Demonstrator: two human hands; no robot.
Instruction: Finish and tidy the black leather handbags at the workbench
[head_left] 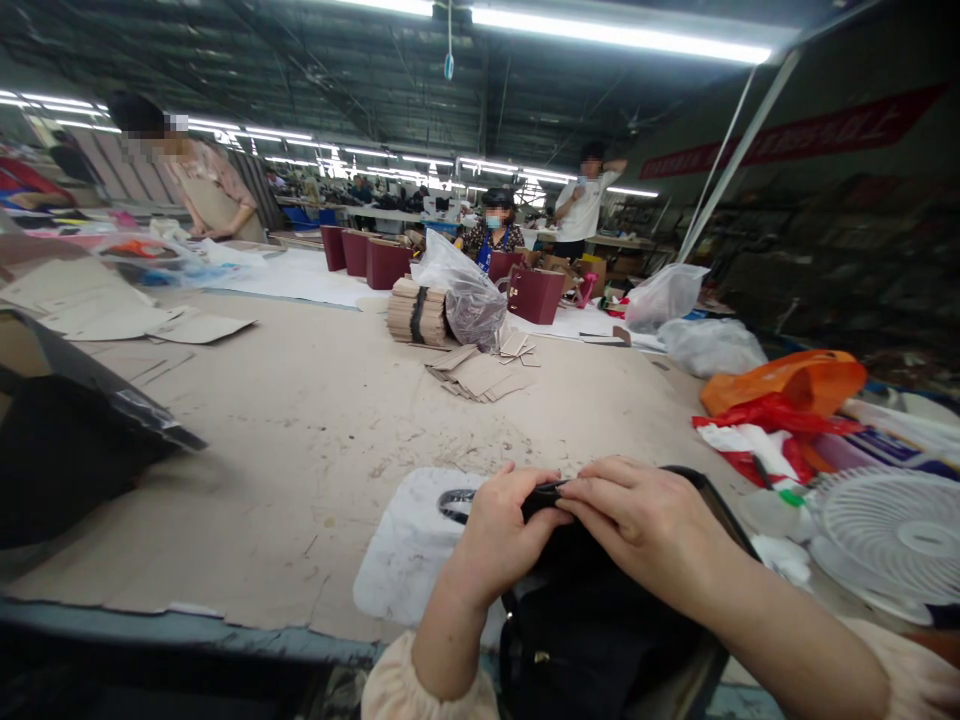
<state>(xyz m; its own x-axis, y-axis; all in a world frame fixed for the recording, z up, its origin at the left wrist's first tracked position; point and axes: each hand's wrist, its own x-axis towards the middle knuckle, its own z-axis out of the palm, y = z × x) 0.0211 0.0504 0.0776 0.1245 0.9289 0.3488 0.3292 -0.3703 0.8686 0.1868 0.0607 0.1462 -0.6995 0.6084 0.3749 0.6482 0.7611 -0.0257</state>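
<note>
A black bag (592, 620) lies at the table's near edge, its opening toward the far side. My left hand (495, 530) pinches the bag's upper black edge between thumb and fingers. Close beside it, my right hand (649, 515) is closed on the same edge, the fingertips of both hands almost meeting. A white rounded sheet (405, 560) lies partly under my left hand and the bag. On that sheet rests a dark, shiny loop (452, 506), partly hidden by my left hand. The inside of the bag is mostly dark.
Stacked cardboard pieces (480, 375) and a tied bundle (416, 312) lie mid-table. A white fan (892, 540) and an orange bag (787, 380) are at right. Another black bag (67, 450) stands at left. Maroon bags (536, 295) and several people are beyond.
</note>
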